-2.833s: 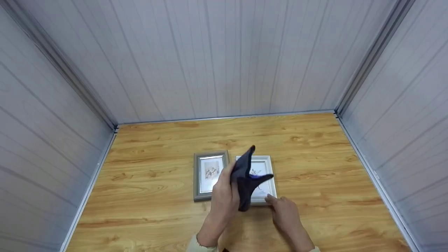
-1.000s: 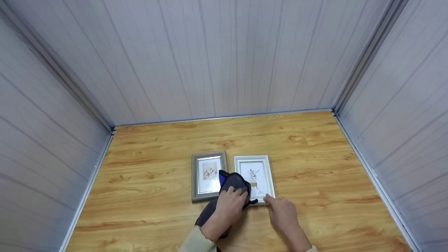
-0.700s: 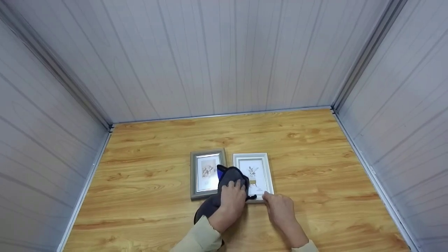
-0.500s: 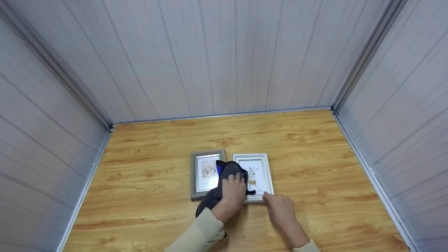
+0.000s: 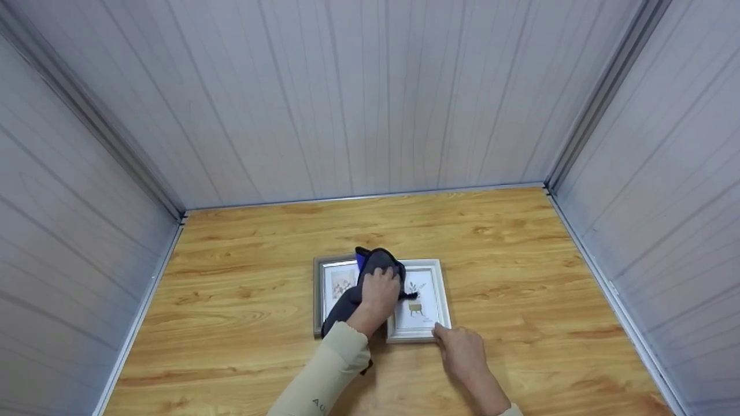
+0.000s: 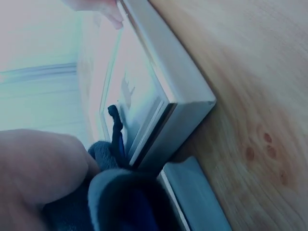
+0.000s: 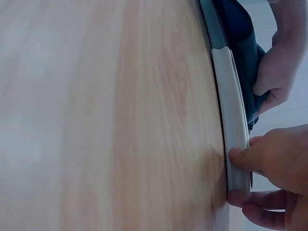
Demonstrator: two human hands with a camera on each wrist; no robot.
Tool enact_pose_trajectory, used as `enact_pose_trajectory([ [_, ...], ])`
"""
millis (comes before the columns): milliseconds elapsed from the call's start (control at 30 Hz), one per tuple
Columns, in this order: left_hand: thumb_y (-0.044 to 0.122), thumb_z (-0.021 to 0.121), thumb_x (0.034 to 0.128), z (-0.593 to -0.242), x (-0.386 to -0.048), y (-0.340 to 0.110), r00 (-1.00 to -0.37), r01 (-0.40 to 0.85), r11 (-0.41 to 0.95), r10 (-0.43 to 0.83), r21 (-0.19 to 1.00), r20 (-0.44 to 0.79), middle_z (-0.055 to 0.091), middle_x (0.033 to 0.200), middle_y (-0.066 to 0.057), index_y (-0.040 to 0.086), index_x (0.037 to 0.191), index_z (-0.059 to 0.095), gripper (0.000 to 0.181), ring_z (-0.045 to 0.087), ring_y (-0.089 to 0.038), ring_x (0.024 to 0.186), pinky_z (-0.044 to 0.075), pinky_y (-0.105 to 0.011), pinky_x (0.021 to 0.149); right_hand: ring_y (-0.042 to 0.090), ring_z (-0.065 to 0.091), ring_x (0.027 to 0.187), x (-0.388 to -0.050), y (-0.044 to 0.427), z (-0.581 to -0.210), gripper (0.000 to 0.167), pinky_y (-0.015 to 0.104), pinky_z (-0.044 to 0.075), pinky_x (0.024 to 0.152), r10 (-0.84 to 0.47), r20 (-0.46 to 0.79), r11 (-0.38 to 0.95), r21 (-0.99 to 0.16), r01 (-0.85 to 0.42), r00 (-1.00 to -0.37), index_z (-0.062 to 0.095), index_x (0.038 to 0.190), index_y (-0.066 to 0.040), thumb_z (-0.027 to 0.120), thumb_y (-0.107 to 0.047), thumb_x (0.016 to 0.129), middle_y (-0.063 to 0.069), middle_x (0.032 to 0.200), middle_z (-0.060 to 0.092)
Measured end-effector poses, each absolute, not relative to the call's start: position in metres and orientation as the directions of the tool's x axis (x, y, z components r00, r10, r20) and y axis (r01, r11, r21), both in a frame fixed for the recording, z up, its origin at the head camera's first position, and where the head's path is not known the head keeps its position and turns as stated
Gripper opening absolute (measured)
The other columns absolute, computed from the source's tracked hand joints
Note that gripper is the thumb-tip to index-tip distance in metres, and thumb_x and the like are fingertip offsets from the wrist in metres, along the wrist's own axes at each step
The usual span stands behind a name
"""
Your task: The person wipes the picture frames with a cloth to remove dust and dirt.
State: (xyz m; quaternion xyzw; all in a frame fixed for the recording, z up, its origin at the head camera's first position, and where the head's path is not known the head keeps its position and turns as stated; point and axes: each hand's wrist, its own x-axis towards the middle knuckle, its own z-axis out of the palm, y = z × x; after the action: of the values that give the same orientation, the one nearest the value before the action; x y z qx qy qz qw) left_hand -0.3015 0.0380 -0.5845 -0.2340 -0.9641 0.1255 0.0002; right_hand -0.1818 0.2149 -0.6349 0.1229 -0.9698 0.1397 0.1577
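In the head view, a white picture frame [image 5: 443, 294] with a plant print lies flat on the wooden table. My left hand [image 5: 380, 292] holds a bunched dark grey cloth [image 5: 344, 308], black-edged and blue on its other side, over the frame's left part. The cloth trails left across a grey-brown picture frame [image 5: 317, 300], hiding part of its picture. My right hand [image 5: 464, 353] pinches the white frame's near right corner; the right wrist view shows the thumb [image 7: 243, 156] and fingers on its side. In the left wrist view, a thin black strip [image 6: 116, 127] of the cloth overlies the print.
The wood-grain table [image 5: 243, 346] runs back to a pale panelled wall [image 5: 370, 104]. Similar side walls stand at left [image 5: 75, 260] and right [image 5: 653, 248]. The two frames lie side by side, close together.
My left hand turns the cloth over and brings it down onto the white frame's left side, then moves it away from me along that side. My right hand stays on the frame's corner.
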Motion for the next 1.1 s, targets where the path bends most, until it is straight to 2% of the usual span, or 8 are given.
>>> enact_pose_trajectory([
  [100, 0.027, 0.063, 0.0912, -0.582, -0.296, 0.03, -0.867, 0.493, 0.845, 0.496, -0.207, -0.042, 0.062, 0.116, -0.001, 0.018, 0.117, 0.069, 0.028, 0.057, -0.025, 0.097, 0.052, -0.041, 0.072, 0.014, 0.048, 0.043, -0.18, 0.214, -0.637, 0.016, 0.031, 0.034, 0.039, -0.186, 0.364, 0.93, -0.233, -0.282, -0.913, 0.063, 0.073, -0.017, 0.078, -0.018, 0.081, -0.002, 0.053, 0.058],
  [367, 0.036, 0.071, 0.0836, -0.574, -0.255, 0.023, -0.837, 0.546, 0.823, 0.544, -0.156, -0.059, 0.063, 0.118, -0.002, 0.017, 0.115, 0.069, 0.037, 0.058, -0.026, 0.099, 0.052, -0.042, 0.074, 0.024, 0.051, 0.043, -0.18, 0.209, -0.639, 0.021, 0.037, 0.036, 0.035, -0.131, 0.443, 0.947, -0.208, -0.244, -0.887, 0.058, 0.072, -0.015, 0.078, -0.016, 0.078, 0.003, 0.051, 0.053],
  [533, 0.031, 0.068, 0.0872, -0.579, -0.213, 0.023, -0.851, 0.522, 0.84, 0.525, -0.146, -0.021, 0.063, 0.12, -0.004, 0.016, 0.119, 0.069, 0.035, 0.057, -0.026, 0.096, 0.052, -0.04, 0.067, 0.026, 0.047, 0.041, -0.178, 0.204, -0.643, 0.023, 0.037, 0.034, 0.036, -0.135, 0.531, 0.959, -0.142, -0.245, -0.836, 0.052, 0.068, -0.013, 0.075, -0.011, 0.075, 0.005, 0.047, 0.047],
  [667, 0.026, 0.065, 0.0898, -0.583, -0.192, 0.024, -0.868, 0.493, 0.859, 0.497, -0.136, -0.01, 0.061, 0.125, -0.006, 0.016, 0.126, 0.066, 0.038, 0.057, -0.026, 0.098, 0.052, -0.04, 0.067, 0.028, 0.049, 0.05, -0.177, 0.203, -0.646, 0.018, 0.037, 0.033, 0.044, -0.205, 0.581, 0.953, -0.065, -0.296, -0.787, 0.051, 0.07, -0.01, 0.068, -0.004, 0.071, 0.006, 0.054, 0.054],
  [767, 0.027, 0.064, 0.0904, -0.585, -0.191, 0.027, -0.878, 0.471, 0.87, 0.478, -0.148, 0.015, 0.062, 0.125, -0.005, 0.017, 0.126, 0.066, 0.037, 0.056, -0.025, 0.099, 0.051, -0.04, 0.068, 0.028, 0.052, 0.059, -0.178, 0.205, -0.647, 0.018, 0.038, 0.036, 0.048, -0.243, 0.573, 0.944, -0.047, -0.328, -0.783, 0.052, 0.074, -0.009, 0.066, 0.002, 0.07, 0.004, 0.067, 0.062],
  [867, 0.027, 0.063, 0.0908, -0.585, -0.198, 0.031, -0.889, 0.447, 0.879, 0.457, -0.166, 0.025, 0.063, 0.121, -0.003, 0.018, 0.124, 0.068, 0.035, 0.056, -0.024, 0.095, 0.051, -0.039, 0.067, 0.029, 0.052, 0.06, -0.179, 0.208, -0.649, 0.02, 0.038, 0.038, 0.047, -0.255, 0.552, 0.934, -0.071, -0.35, -0.794, 0.053, 0.076, -0.009, 0.067, 0.003, 0.07, 0.004, 0.073, 0.064],
  [1100, 0.024, 0.056, 0.0944, -0.589, -0.23, 0.039, -0.934, 0.343, 0.923, 0.355, -0.176, 0.041, 0.064, 0.118, -0.004, 0.015, 0.119, 0.07, 0.029, 0.055, -0.024, 0.088, 0.049, -0.037, 0.064, 0.027, 0.049, 0.055, -0.177, 0.209, -0.65, 0.022, 0.036, 0.037, 0.043, -0.245, 0.548, 0.925, -0.115, -0.362, -0.8, 0.056, 0.078, -0.009, 0.073, 0.003, 0.069, 0.007, 0.067, 0.06],
])
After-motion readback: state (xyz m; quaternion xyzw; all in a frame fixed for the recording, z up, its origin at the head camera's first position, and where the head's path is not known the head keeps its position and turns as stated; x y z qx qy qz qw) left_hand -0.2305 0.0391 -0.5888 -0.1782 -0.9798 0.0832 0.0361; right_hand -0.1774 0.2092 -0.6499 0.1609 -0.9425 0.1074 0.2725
